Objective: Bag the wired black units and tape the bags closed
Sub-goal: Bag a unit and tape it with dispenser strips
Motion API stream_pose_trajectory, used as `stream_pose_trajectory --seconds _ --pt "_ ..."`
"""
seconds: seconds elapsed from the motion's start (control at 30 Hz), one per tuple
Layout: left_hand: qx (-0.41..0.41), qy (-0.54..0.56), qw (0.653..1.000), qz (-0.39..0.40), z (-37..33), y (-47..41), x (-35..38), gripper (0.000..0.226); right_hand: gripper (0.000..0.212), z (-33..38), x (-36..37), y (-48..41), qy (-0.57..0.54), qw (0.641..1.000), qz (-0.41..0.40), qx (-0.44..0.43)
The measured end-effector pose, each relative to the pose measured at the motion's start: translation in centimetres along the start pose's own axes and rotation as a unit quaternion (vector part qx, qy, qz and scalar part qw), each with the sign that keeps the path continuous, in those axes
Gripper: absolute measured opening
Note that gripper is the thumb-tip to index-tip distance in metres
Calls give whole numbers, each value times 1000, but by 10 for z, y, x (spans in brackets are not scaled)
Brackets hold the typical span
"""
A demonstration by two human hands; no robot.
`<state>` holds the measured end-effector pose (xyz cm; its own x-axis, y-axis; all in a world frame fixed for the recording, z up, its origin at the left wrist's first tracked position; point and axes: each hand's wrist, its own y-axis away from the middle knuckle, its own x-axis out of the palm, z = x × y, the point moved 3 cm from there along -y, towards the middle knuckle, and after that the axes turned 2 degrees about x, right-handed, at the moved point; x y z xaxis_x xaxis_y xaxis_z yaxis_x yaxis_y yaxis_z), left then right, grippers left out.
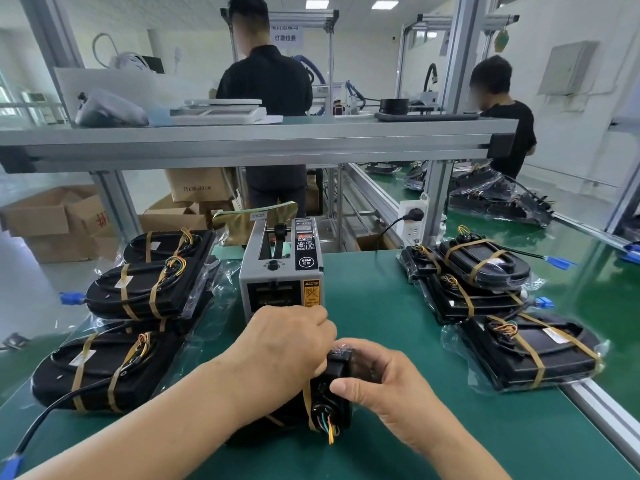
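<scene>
Right hand (377, 379) clamps the bagged black unit (330, 393) steady — left hand (287, 341), fingers pinched at its top edge, should press tape flat over the fold.

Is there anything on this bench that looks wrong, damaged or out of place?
Nothing looks damaged or spilled. One small thing: the nearest left unit has a cable whose blue plug reaches the front edge of the green mat. Both hands hold the centre unit.

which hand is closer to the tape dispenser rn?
Left. The left hand sits just below the tape dispenser outlet, gripping the black unit. The right hand holds the unit's near-right side, farther back.
</scene>
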<state>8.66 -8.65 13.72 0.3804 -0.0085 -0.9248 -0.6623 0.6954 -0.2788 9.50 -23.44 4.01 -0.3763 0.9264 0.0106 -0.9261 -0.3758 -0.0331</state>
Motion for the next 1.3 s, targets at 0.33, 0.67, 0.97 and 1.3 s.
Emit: stream_pose_trajectory --seconds 0.33,0.67,0.97,1.3 --pt "-51 180 982 1 17 6 12 22 44 -1 -1 -1 -8 1000 9 -5" --pt "55 -13 998 39 3 -14 10 6 43 4 2 2 -12 1000 15 -5" --pt "-130 323 935 -67 16 10 27 5 41 7 5 4 -32 999 32 -8" --pt "-306 453 823 -154 25 12 34 9 44 5 2 11 0 999 -14 -35"
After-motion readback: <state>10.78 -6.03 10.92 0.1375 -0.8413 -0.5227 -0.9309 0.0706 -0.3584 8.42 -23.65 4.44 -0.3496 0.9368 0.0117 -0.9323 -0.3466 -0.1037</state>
